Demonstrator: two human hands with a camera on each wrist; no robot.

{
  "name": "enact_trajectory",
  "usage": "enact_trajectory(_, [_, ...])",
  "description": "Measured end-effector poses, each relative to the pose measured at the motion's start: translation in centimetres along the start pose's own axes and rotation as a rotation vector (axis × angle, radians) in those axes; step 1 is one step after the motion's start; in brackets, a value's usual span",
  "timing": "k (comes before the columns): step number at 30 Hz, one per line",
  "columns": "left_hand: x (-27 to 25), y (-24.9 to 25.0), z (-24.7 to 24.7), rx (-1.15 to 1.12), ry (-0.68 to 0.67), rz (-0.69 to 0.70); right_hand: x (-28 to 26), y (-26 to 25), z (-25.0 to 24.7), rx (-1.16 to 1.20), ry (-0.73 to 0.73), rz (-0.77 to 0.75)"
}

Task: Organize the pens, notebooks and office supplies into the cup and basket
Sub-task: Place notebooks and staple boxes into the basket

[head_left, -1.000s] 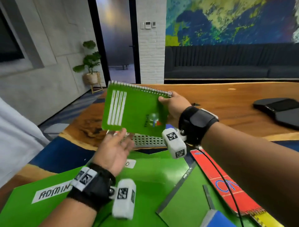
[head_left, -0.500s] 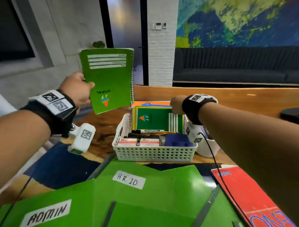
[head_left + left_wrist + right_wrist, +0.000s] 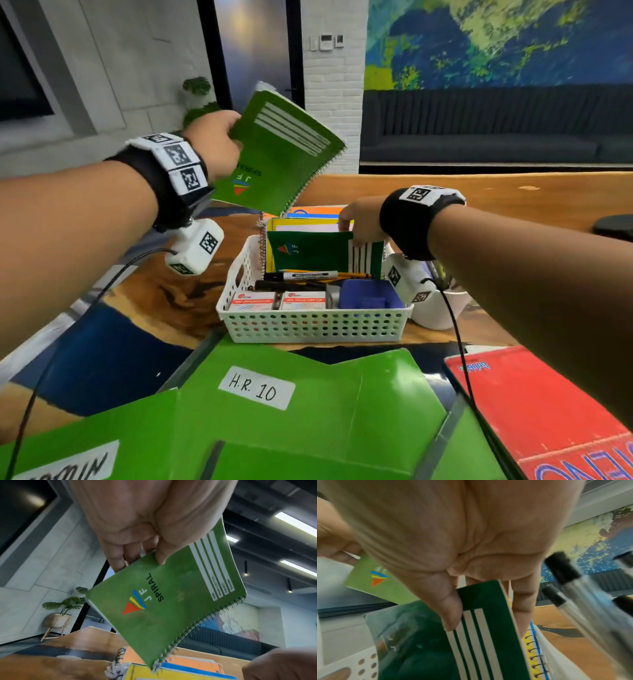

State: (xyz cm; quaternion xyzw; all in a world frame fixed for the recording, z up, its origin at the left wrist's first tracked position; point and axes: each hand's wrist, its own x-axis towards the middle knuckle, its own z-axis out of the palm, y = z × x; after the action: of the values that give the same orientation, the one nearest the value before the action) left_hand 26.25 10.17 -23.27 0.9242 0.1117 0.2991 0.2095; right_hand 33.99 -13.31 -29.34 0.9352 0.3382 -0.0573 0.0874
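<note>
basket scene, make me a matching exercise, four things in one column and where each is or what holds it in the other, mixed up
Things:
1. light green notebook
2. dark green notebook
3. black marker
4. white cup

Places:
A. stands in the basket, pinched by the right hand
B. right of the basket
C. held above the basket by the left hand
D. lies inside the basket

Pairs: 1-C, 2-A, 3-D, 4-B

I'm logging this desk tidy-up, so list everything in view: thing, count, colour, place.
light green notebook: 1, held tilted above basket
dark green notebook: 1, upright in basket
other notebooks: several, yellow, blue, orange, behind it
basket: 1, white, perforated, on table
marker: 1, black and white, in basket
small boxes: 2, red and white, basket front
blue object: 1, basket front right
cup: 1, white, right of basket
pens: count unclear, in cup
green folders: several, foreground
red folder: 1, right foreground
table: 1, wooden
left hand: grips light green notebook
right hand: pinches dark green notebook
</note>
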Motion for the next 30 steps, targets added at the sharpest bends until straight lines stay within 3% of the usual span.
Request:
enact_trajectory(8, [0.8, 4.2, 4.7, 0.119, -0.048, 0.121, -0.3, 0.8, 0.4, 0.031, -0.019, -0.034])
enact_trajectory(14, [2.1, 4.3, 2.9, 0.133, 0.028, 0.088, 2.4, 0.6, 1.3, 0.006, -0.017, 0.034])
enact_trajectory(22, [2.2, 3.4, 1.0, 0.160, 0.021, 0.086, 4.2, 0.4, 0.5, 0.024, 0.024, 0.111])
enact_trajectory(30, [1.7, 3.4, 1.0, 0.119, 0.008, 0.067, 3.2, -0.2, 0.8, -0.004, -0.087, 0.073])
